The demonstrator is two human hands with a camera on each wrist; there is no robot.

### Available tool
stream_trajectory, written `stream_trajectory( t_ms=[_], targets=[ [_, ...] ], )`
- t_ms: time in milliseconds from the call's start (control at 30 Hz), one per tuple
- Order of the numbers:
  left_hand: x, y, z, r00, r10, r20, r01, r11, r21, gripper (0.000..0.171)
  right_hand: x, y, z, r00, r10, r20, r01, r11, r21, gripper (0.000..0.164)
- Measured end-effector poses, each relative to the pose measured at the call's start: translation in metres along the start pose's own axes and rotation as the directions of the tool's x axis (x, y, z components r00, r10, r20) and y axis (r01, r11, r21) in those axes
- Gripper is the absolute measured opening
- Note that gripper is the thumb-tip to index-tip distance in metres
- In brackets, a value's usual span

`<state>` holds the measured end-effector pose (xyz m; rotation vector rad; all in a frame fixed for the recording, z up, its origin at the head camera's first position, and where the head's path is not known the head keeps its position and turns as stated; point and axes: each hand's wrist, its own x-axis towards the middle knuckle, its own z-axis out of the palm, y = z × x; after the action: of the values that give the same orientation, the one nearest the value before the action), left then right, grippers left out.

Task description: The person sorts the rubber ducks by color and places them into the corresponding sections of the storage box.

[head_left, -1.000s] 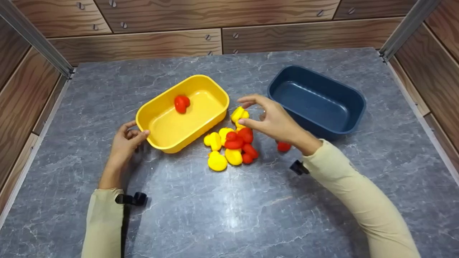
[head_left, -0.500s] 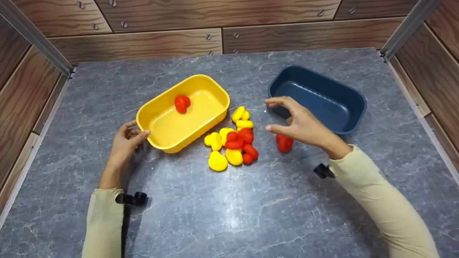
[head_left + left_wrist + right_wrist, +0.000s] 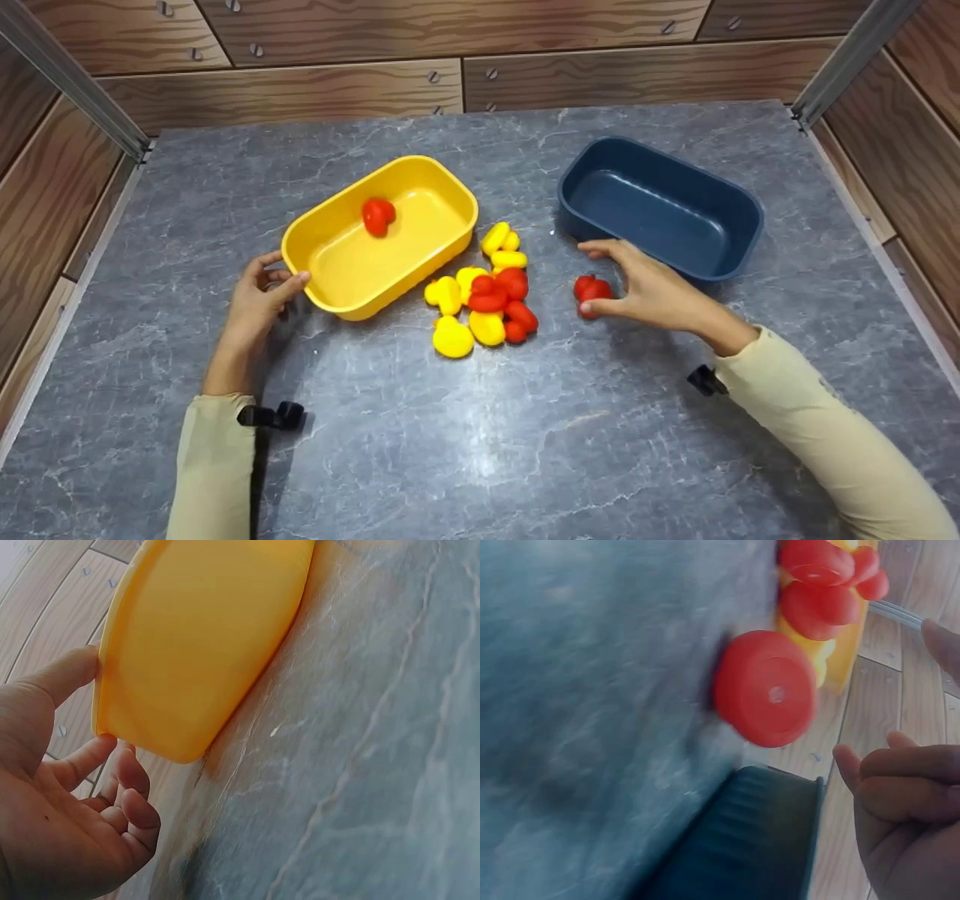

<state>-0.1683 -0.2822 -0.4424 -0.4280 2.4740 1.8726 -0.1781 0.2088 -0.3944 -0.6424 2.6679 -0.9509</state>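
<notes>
My left hand (image 3: 253,306) pinches the near-left end of a yellow tub (image 3: 360,281) between thumb and fingers; its rim also shows in the left wrist view. A single red rubber duck (image 3: 379,217) lies in that tub. My right hand (image 3: 664,296) is spread, thumb apart from the fingers, around a lone red rubber duck (image 3: 589,289) on the table. The thumb tip overlaps this duck in the head view. In the right wrist view, the same duck (image 3: 765,690) shows its round base, with a gap between it and the hand's fingers (image 3: 907,765).
Several yellow rubber ducks (image 3: 453,337) and red ones (image 3: 488,296) lie heaped between the tubs. A dark blue tub (image 3: 660,214) stands just behind my right hand. Wood-patterned walls (image 3: 300,94) enclose the marbled grey table (image 3: 420,450).
My right hand has moved right and toward me, from above the yellow ducks to the lone red duck. The left hand has kept its grip on the yellow tub.
</notes>
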Motion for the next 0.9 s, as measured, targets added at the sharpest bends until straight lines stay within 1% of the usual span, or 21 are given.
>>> stream_trajectory(
  t_ms=[200, 433, 500, 600, 667, 767, 833, 867, 900],
  targets=[
    [0.001, 0.000, 0.001, 1.000, 0.003, 0.003, -0.003, 1.000, -0.009, 0.059, -0.005, 0.011, 0.006, 0.996, 0.069, 0.051, -0.063, 0.993, -0.099, 0.079],
    [0.002, -0.002, 0.001, 1.000, 0.015, 0.000, -0.015, 1.000, 0.000, 0.057, -0.006, 0.017, 0.007, 0.988, 0.139, 0.065, -0.129, 0.981, -0.145, 0.079],
    [0.003, -0.003, 0.002, 1.000, 0.013, -0.002, -0.013, 1.000, -0.005, 0.057, -0.005, 0.019, 0.006, 0.986, 0.152, 0.070, -0.140, 0.978, -0.155, 0.079],
    [0.002, -0.001, 0.002, 1.000, 0.016, 0.012, -0.016, 1.000, -0.025, 0.057, -0.003, 0.021, 0.007, 0.983, 0.164, 0.078, -0.149, 0.974, -0.171, 0.078],
    [-0.001, 0.003, 0.002, 0.999, 0.023, 0.022, -0.022, 0.999, -0.045, 0.057, -0.002, 0.022, 0.008, 0.982, 0.168, 0.085, -0.151, 0.972, -0.181, 0.078],
    [-0.009, 0.015, 0.003, 0.999, 0.015, 0.037, -0.013, 0.999, -0.041, 0.056, -0.001, 0.024, 0.010, 0.980, 0.174, 0.094, -0.153, 0.969, -0.193, 0.078],
    [-0.006, 0.012, 0.003, 0.999, 0.007, 0.034, -0.006, 0.999, -0.033, 0.054, -0.001, 0.024, 0.011, 0.979, 0.179, 0.096, -0.157, 0.967, -0.198, 0.078],
    [-0.006, 0.011, 0.002, 0.999, 0.015, 0.047, -0.012, 0.998, -0.056, 0.054, 0.000, 0.024, 0.013, 0.979, 0.181, 0.094, -0.159, 0.966, -0.202, 0.078],
    [-0.004, 0.006, 0.000, 0.997, 0.045, 0.066, -0.038, 0.994, -0.099, 0.054, 0.000, 0.024, 0.014, 0.979, 0.184, 0.087, -0.164, 0.965, -0.205, 0.077]
  ],
)
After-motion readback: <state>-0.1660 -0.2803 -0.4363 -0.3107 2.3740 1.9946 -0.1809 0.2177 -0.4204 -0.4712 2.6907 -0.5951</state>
